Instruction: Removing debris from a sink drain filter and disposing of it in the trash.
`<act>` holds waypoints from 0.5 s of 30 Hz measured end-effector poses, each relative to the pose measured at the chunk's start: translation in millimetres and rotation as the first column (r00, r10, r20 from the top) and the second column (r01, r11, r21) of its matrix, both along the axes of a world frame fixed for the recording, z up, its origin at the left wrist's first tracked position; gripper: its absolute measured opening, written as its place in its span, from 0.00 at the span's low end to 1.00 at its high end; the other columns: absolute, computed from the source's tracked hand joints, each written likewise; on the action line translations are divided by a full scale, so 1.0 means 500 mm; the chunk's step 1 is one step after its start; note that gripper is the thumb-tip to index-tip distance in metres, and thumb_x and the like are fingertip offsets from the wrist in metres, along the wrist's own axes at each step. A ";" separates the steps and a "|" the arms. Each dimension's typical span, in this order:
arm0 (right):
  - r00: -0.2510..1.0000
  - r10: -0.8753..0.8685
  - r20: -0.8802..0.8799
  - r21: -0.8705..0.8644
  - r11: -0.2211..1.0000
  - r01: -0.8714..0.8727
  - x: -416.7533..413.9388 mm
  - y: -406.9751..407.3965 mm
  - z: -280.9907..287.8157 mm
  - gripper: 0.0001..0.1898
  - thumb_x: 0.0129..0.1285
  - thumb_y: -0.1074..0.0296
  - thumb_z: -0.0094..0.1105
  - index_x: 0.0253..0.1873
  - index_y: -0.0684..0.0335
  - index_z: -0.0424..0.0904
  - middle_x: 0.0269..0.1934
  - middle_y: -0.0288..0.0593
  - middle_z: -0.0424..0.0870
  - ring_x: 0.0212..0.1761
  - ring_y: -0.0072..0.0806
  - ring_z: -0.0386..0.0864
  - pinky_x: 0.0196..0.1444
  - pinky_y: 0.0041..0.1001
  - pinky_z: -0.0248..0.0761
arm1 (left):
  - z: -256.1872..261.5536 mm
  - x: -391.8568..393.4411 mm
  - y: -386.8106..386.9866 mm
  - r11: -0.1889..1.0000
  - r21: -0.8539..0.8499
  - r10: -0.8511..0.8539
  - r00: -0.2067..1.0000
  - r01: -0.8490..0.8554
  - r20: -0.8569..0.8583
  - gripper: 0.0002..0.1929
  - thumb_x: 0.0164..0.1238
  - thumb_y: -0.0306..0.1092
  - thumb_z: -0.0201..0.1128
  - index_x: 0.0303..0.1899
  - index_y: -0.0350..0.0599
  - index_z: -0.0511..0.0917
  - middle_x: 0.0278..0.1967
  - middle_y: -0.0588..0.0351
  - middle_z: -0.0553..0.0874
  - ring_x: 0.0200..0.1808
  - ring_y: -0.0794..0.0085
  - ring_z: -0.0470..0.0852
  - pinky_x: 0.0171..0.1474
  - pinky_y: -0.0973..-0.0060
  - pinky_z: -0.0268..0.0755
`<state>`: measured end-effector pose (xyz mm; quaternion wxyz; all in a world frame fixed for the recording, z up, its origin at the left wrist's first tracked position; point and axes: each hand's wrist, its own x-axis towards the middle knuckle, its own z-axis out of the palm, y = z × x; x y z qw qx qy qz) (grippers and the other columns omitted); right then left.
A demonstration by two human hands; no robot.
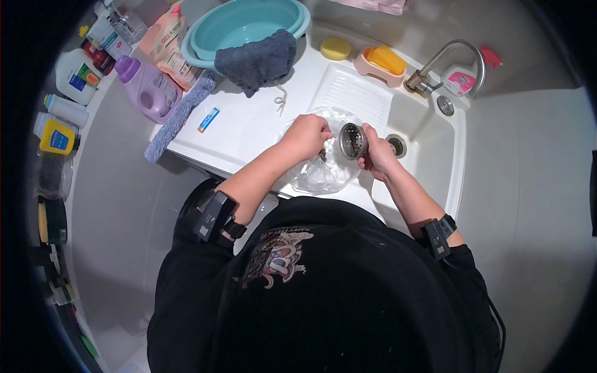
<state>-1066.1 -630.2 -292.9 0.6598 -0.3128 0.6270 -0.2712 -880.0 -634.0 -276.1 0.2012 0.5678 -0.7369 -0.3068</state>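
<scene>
My right hand (380, 156) grips a metal sink strainer basket (353, 141), tilted so that its perforated inside faces left. Some dark residue shows in it. My left hand (308, 136) is just left of the strainer with its fingertips pinched together; whether anything thin is between them is too small to tell. Beneath both hands a clear plastic bag (322, 179) lies spread on the white counter. A small dark clump of debris (322, 155) is at the bag, below my left fingers.
Right of the bag is a white sink (433, 154) with an open drain (397, 145) and a curved faucet (436, 60). Teal basins (196, 53) with a dark cloth (256, 60), a purple detergent bottle (149, 91) and a pink soap holder (380, 72) stand at the back.
</scene>
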 end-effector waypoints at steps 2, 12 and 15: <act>1.000 -0.004 -0.008 -0.003 1.000 0.004 -0.016 -0.004 -0.011 0.22 0.62 0.43 0.43 0.32 0.58 0.70 0.17 0.33 0.68 0.13 0.19 0.62 0.17 0.20 0.60 | 0.019 0.011 -0.003 0.999 0.034 0.003 0.999 -0.001 -0.039 0.08 0.54 0.32 0.62 0.31 0.37 0.81 0.26 0.46 0.82 0.28 0.62 0.81 0.36 0.71 0.72; 0.994 -0.054 0.091 -0.037 0.998 0.057 -0.054 0.013 0.000 0.18 0.64 0.46 0.41 0.36 0.56 0.70 0.18 0.32 0.69 0.13 0.18 0.61 0.15 0.17 0.58 | 0.024 0.006 -0.014 0.976 -0.142 -0.165 0.986 0.164 0.006 0.06 0.52 0.28 0.62 0.32 0.37 0.81 0.29 0.44 0.82 0.32 0.59 0.82 0.38 0.70 0.73; 0.994 -0.045 0.104 -0.051 0.997 0.050 -0.054 0.015 0.001 0.18 0.64 0.46 0.42 0.36 0.56 0.70 0.19 0.32 0.70 0.13 0.18 0.62 0.14 0.17 0.58 | -0.036 -0.020 -0.026 0.957 -0.043 -0.263 0.919 0.287 0.293 0.06 0.50 0.28 0.62 0.29 0.37 0.80 0.29 0.43 0.82 0.33 0.55 0.81 0.39 0.66 0.72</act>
